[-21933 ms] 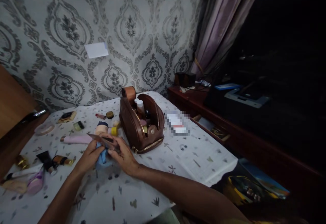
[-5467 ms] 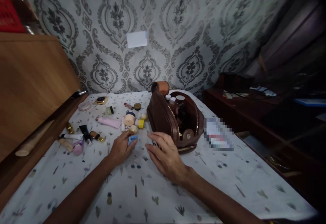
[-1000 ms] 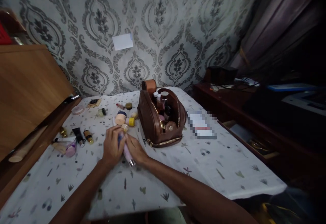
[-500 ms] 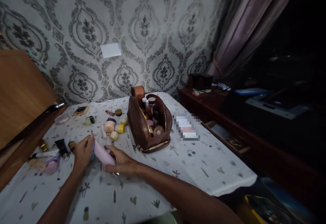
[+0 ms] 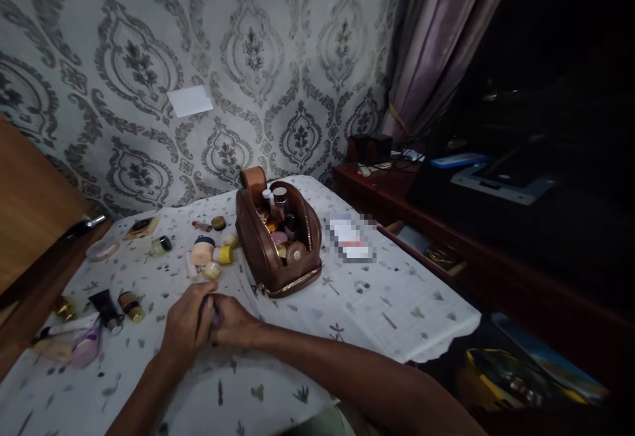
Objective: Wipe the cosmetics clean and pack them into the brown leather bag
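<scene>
My left hand and my right hand meet over the near part of the table, both closed. Between them is a pink tube, mostly hidden by the fingers; only a small purplish part shows. Just beyond my hands are a jar with a dark blue lid, a small yellow-lidded jar and a little cream-coloured pot. To the right of these stands a brown cosmetic bag, unzipped, with several bottles inside.
On the left lie a black tube, a dark bottle and a purple-capped container. A blurred-out flat item is right of the bag. Beyond the table's right edge is an open drawer.
My hands have come together around the pink tube, which was plainly visible before and is now mostly covered. The view has turned slightly right.
</scene>
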{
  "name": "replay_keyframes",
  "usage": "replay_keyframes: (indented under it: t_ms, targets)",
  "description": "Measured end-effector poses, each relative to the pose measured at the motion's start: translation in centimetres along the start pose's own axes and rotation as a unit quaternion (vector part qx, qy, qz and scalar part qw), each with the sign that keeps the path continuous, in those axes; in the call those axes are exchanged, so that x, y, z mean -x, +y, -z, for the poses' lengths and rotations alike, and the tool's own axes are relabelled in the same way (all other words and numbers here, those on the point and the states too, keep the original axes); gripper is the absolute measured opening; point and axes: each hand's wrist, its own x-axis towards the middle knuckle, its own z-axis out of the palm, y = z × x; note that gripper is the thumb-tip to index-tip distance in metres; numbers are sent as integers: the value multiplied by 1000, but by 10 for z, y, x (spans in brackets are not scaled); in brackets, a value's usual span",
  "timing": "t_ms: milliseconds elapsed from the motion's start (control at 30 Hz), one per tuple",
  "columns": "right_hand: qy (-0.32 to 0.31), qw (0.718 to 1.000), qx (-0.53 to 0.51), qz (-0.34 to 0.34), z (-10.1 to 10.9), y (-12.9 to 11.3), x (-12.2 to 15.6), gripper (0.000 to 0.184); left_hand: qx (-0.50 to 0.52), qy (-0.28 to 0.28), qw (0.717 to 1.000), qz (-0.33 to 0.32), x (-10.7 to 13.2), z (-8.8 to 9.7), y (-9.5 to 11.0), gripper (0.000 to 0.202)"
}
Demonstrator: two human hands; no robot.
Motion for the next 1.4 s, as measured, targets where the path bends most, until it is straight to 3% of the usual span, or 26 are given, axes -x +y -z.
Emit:
replay_keyframes:
  t_ms: [200, 367, 567, 633, 733, 800, 867, 1033, 1100, 1233, 1400]
  targets:
    - [2, 999, 40, -4, 2, -6, 4, 28, -77, -29, 986, 145, 3, 11, -36, 34]
    - [-4, 999, 24, -39, 3, -10, 10, 47, -61, -63, 961, 263, 2, 24, -53, 39]
    - [-25, 987, -108, -117, 2, -4, 7, 57, 64, 10, 935, 349, 3, 24, -62, 39]
    - [-45, 973, -175, -146, 1, -2, 6, 63, 128, 65, 901, 409, 4, 22, -65, 36]
    - [-70, 951, -264, -148, 1, 1, 4, 68, 250, 159, 812, 502, 3, 21, -64, 34]
    - [-65, 939, -308, -137, 0, 2, 3, 69, 313, 206, 761, 530, 0, 21, -62, 36]
    - [-48, 923, -358, -129, -1, 3, 2, 69, 347, 242, 729, 539, -5, 22, -58, 39]
    - [-24, 865, -482, -139, -2, 0, -2, 67, 446, 304, 627, 562, -15, 17, -41, 37]
    - [-28, 843, -513, -157, -1, -3, -2, 61, 515, 275, 590, 558, -15, 12, -30, 40]
    - [-37, 827, -524, -202, 3, -7, 0, 47, 626, 147, 569, 512, -14, 3, -13, 45]
    - [-31, 866, -457, -200, 1, -9, 1, 46, 602, 221, 572, 511, -15, 2, -11, 53]
